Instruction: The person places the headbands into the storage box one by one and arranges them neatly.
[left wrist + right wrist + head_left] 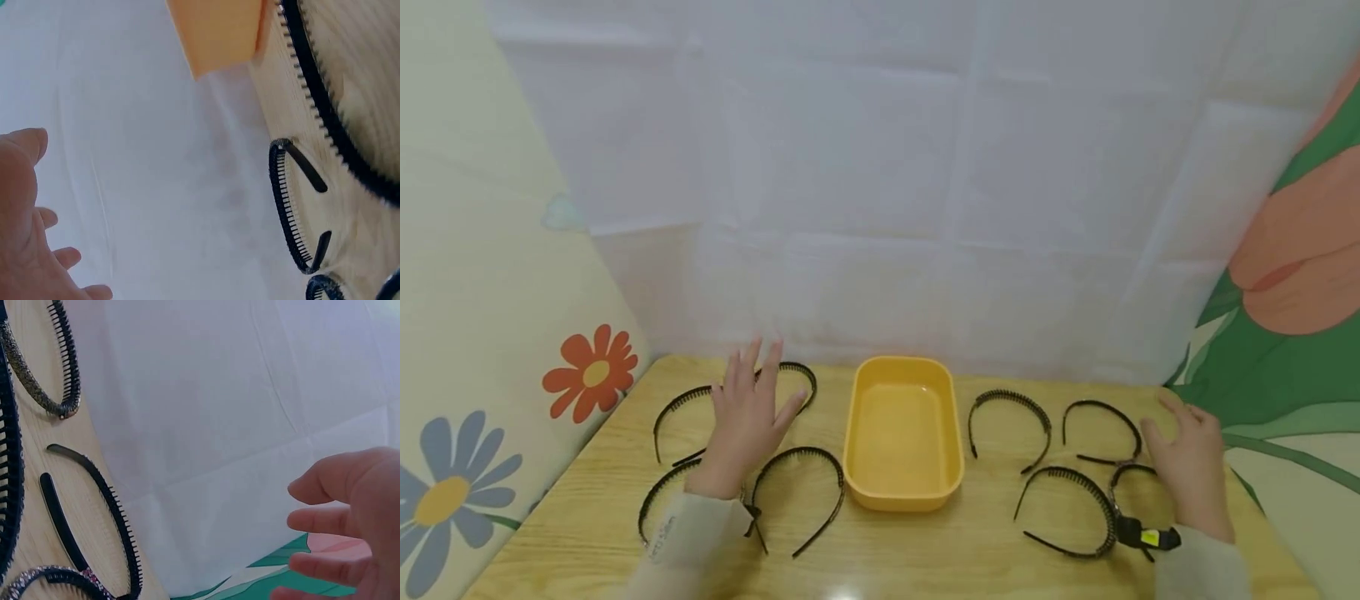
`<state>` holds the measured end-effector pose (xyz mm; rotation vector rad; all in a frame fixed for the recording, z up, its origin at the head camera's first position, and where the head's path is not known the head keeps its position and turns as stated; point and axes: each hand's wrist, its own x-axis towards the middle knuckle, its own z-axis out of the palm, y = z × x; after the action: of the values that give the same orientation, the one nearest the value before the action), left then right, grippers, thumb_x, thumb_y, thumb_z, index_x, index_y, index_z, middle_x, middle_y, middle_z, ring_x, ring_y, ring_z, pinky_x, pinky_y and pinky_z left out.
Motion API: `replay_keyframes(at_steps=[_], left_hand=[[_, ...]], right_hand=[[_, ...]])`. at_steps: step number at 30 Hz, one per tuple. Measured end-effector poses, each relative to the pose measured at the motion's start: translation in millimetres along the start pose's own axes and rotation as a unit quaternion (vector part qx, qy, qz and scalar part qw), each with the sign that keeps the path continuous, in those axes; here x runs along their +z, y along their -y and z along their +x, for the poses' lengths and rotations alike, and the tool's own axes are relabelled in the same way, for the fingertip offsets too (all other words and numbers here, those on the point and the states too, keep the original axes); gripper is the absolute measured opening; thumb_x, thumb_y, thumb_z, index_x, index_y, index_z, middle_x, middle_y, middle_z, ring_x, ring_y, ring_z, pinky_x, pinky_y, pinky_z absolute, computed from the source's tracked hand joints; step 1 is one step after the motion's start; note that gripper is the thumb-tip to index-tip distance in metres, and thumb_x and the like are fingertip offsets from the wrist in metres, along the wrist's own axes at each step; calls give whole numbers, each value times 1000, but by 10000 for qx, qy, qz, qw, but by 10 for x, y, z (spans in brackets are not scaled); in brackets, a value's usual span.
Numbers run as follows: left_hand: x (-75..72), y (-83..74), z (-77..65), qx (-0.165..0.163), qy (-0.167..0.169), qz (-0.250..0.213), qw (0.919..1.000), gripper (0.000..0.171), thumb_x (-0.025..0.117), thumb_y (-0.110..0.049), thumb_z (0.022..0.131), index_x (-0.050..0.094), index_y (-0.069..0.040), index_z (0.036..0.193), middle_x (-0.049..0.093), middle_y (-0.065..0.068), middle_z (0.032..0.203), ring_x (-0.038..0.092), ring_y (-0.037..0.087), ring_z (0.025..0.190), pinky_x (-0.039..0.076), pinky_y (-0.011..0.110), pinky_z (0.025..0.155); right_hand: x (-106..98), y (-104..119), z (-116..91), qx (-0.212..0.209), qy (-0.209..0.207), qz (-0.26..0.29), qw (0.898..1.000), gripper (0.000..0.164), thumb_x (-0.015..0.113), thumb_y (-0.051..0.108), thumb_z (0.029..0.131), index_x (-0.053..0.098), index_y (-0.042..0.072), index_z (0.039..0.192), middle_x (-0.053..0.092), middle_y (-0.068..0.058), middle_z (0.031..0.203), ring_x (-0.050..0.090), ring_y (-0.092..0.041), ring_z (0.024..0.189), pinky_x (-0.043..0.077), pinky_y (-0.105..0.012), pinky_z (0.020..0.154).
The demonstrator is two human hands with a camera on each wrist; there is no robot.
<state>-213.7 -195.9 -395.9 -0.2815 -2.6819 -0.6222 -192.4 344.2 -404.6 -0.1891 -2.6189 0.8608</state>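
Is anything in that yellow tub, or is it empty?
Empty: in the head view the yellow tub shows only its bare bottom; the headbands lie outside.

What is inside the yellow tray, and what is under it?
Nothing shows inside the tray, only its bare floor. It stands on the table; the surface directly beneath is covered and cannot be seen.

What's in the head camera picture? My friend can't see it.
A person's left hand hovers over black headbands on a wooden table, fingers spread; the right hand is near more headbands. A yellow tray sits between both groups.
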Motion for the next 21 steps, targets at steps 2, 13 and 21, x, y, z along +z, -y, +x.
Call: replay_keyframes(at_steps=[2,13,21], left_hand=[[31,-57,-54,77,22,69,9999,78,56,-39,105,14,-11,164,7,23,167,1,53,150,11,88,104],[215,-421,-230,504,477,335,9970,74,60,-44,102,30,-12,161,22,19,166,14,47,151,12,86,105],[293,-517,-274,500,771,45,9958,76,59,-44,102,30,-2,159,19,25,165,18,49,150,23,80,108]], right_hand=[[-52,-7,9,132,23,5,9999,49,50,19,105,46,-13,142,31,-49,139,35,-63,124,36,-76,96],[-185,-274,113,519,1815,-479,9808,59,39,31,109,39,-18,142,34,-49,141,46,-63,118,45,-70,94],[-132,-459,78,1002,2159,-471,9701,62,38,31,108,35,-21,141,28,-48,145,34,-65,128,36,-71,105]])
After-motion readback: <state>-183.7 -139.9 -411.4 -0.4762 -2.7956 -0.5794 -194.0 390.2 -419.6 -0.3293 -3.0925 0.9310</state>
